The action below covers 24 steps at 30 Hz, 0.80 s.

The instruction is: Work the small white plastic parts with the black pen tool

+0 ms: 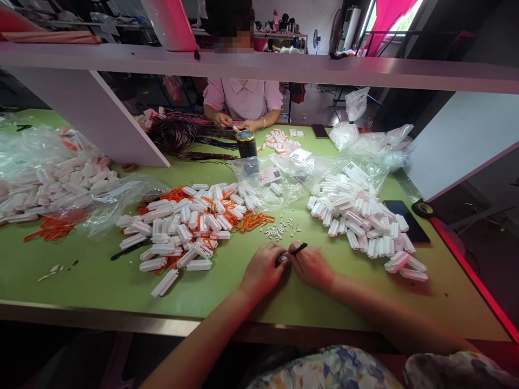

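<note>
My left hand (264, 269) is closed around a small dark-and-white piece (281, 259), mostly hidden by the fingers. Fingertips nearly meeting it, my right hand (313, 267) pinches a thin black tool (299, 249) whose end sticks up above the knuckles; its exact kind is unclear. Just beyond both hands lie tiny white pins (277, 231). To the left is a heap of white plastic connector housings (166, 248) mixed with orange plastic clips (253, 221). On the right a second pile of white housings (357, 216) spreads toward my right forearm.
A co-worker (243, 102) sits opposite, handling small parts beside bundled dark wires (174, 129). Around the green table (227, 294) are a black can (246, 145), clear bags (275, 186), a dark phone (407, 221) and black tape (424, 209). A shelf (284, 67) crosses above.
</note>
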Available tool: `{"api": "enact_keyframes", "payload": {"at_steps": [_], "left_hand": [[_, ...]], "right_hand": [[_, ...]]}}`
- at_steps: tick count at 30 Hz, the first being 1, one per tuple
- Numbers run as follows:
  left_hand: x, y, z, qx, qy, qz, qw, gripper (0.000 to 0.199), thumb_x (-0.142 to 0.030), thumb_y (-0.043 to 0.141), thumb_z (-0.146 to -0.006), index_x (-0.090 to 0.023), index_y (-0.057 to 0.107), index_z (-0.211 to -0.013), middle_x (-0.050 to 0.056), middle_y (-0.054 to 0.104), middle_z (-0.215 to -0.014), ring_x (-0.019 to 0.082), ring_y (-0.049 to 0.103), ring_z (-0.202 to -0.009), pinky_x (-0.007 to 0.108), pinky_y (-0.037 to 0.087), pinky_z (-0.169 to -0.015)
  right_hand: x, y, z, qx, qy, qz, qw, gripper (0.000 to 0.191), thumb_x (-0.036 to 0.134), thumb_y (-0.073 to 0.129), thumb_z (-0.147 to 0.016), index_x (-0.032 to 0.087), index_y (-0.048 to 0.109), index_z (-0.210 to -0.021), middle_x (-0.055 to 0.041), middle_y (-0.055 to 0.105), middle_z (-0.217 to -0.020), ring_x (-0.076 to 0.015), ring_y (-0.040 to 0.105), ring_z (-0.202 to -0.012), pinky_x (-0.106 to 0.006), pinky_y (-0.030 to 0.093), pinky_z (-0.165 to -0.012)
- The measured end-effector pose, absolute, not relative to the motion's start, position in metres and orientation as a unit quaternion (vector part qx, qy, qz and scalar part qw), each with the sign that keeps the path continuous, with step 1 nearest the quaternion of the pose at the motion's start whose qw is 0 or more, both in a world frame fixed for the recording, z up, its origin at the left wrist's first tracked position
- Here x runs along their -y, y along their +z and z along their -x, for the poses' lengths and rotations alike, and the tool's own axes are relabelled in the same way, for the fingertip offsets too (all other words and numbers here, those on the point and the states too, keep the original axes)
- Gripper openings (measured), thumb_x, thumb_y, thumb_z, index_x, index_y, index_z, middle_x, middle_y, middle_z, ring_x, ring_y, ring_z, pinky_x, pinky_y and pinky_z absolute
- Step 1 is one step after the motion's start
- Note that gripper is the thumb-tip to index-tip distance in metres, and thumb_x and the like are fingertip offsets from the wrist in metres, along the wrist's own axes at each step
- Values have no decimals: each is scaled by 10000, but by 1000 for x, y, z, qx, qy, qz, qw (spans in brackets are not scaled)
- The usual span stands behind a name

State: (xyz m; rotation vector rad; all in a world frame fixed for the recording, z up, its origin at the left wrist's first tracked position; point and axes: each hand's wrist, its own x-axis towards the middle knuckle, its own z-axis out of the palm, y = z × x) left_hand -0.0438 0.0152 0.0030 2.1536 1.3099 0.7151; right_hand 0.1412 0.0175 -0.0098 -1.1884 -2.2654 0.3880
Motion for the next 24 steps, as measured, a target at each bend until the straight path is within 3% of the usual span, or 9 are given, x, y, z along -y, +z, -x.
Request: {"api": "enact_keyframes", "payload": {"at_steps": [3,12,24], "left_hand": [[-17,-1,46,-463,277,-806,242,67,-206,637,-892,-194,694,-925,71,676,-941,239,618,-933,354,503,-834],[-18,-9,48,-447,326,-788,269,135,-285,671,-912,-193,723,-997,59,661,-917,218,614,-924,336,500,-846],[-18,-12,47,-447,331,-786,271,83,-239,671,-895,-189,707,-950,63,664,-924,224,620,-929,341,498,-841]], "right_hand": [[-19,-10,-141,842,144,447,266,280,318,369,-1066,200,555,-894,-54,655,-777,-174,599,-690,-276,445,-664],[-18,-11,-150,774,264,450,359,250,368,403,-1053,239,507,-866,-2,616,-754,-168,584,-677,-279,485,-660],[-17,-9,-144,838,175,428,290,258,291,390,-1045,217,518,-833,-45,628,-759,-183,579,-685,-286,444,-659]]}}
